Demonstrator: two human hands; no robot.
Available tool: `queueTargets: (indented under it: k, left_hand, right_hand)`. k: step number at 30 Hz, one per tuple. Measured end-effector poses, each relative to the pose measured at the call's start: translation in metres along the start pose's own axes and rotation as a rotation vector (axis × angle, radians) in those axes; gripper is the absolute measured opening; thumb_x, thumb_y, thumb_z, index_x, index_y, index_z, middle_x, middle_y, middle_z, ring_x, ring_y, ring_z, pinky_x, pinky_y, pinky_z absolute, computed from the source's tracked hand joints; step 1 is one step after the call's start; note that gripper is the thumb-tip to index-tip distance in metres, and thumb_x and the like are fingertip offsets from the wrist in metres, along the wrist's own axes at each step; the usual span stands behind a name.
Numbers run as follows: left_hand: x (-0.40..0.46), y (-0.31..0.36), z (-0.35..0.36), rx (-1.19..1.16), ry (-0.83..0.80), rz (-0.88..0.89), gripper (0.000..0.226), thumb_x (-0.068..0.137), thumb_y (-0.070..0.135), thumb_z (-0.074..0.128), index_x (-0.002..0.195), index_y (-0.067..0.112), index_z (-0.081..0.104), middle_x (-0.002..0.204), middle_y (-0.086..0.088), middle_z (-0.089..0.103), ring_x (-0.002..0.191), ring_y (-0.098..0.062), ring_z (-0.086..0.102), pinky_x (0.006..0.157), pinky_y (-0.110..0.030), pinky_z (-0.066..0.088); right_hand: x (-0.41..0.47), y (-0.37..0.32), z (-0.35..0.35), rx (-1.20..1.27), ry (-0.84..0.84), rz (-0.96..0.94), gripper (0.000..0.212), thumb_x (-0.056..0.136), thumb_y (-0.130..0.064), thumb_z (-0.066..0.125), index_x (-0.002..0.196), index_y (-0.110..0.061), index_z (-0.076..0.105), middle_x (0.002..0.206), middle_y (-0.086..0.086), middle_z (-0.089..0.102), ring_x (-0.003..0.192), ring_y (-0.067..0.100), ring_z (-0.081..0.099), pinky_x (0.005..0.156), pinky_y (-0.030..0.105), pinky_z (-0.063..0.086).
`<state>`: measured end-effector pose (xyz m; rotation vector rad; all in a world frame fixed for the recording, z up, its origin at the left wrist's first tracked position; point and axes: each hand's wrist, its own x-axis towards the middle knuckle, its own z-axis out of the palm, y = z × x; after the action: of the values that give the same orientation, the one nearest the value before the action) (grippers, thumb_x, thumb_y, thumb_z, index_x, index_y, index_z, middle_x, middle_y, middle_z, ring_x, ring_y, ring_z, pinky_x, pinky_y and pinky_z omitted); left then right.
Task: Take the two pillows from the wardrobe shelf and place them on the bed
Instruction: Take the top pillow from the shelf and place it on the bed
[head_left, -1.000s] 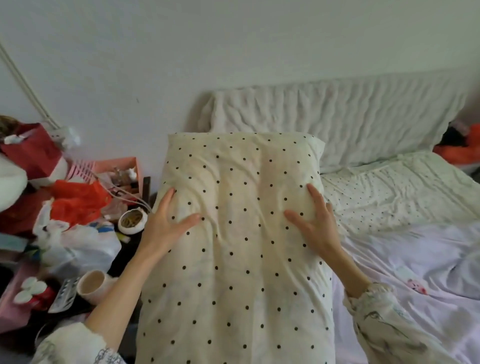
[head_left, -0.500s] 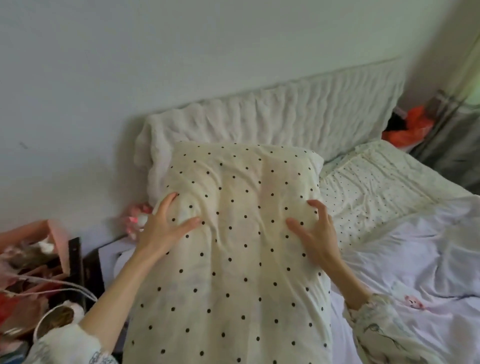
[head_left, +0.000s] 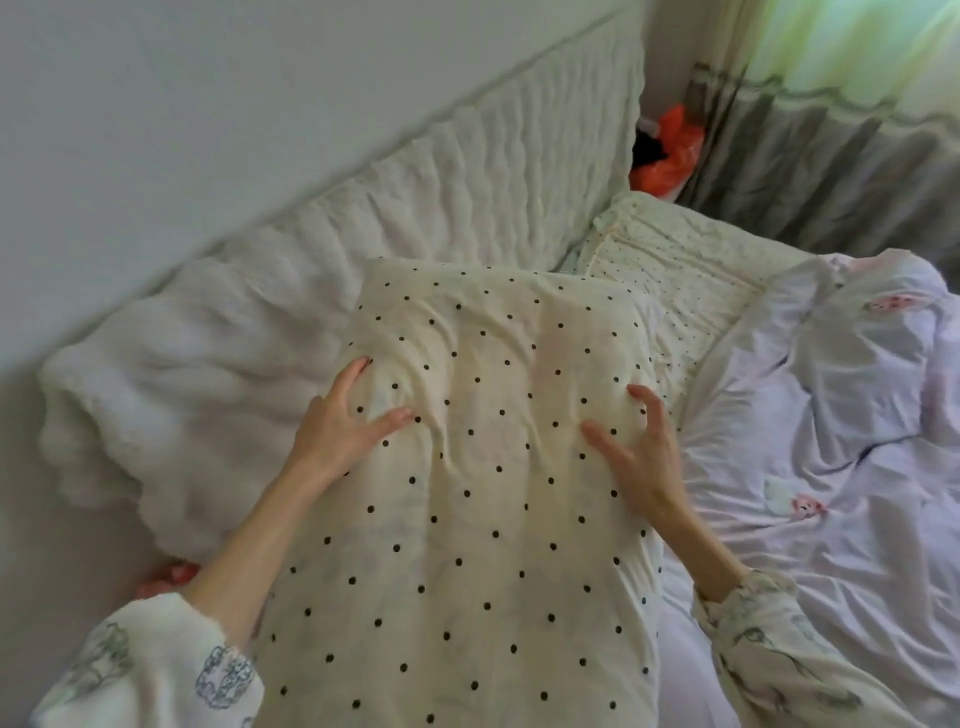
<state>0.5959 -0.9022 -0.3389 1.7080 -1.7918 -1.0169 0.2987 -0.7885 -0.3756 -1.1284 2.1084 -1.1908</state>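
Cream polka-dot pillow is carried flat over the near edge of the bed, left hand and right hand set apart, fingers digging into its sides, probably to steer it toward the headboard.

Soft daylight from curtain top right; motion blur; wide-angle bend at edges

Just the one view here, a wide-angle head cam looking forward and steeply down, tilted so the white wall runs diagonally. It sits close over the cream black-dotted fabric pillow, which fills the near centre, with the ribbed white padded headboard far left and grey pleated curtain far right.
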Motion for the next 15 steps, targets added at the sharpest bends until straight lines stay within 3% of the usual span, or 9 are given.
queueTargets:
  k: [2,10,15]
  left_hand:
    - [0.028,0.005,0.012,0.02,-0.051,0.013,0.095,0.056,0.068,0.071,0.137,0.047,0.026,0.143,-0.001,0.038,0.114,-0.014,0.045,0.09,-0.027,0.034]
    - [0.158,0.031,0.085,0.07,-0.208,0.048,0.107,0.042,0.078,0.066,0.137,0.047,0.026,0.145,-0.003,0.035,0.123,-0.018,0.045,0.105,-0.037,0.035]
    - [0.236,0.024,0.144,0.079,-0.31,0.114,0.097,0.06,0.061,0.074,0.141,0.037,0.025,0.148,0.013,0.03,0.131,-0.011,0.036,0.099,-0.027,0.031]
  right_hand:
    - [0.017,0.012,0.005,0.001,0.023,0.031,0.067,0.072,-0.051,0.069,0.127,-0.038,0.035,0.122,0.0,0.043,0.103,0.014,0.044,0.087,0.033,0.037]
    - [0.108,0.072,0.032,-0.012,0.107,0.204,0.08,0.074,-0.051,0.067,0.14,-0.037,0.025,0.141,0.005,0.039,0.12,0.021,0.042,0.098,0.037,0.035]
    - [0.158,0.125,0.058,0.023,0.156,0.333,0.08,0.073,-0.048,0.069,0.139,-0.038,0.025,0.139,0.009,0.039,0.123,0.026,0.041,0.104,0.046,0.035]
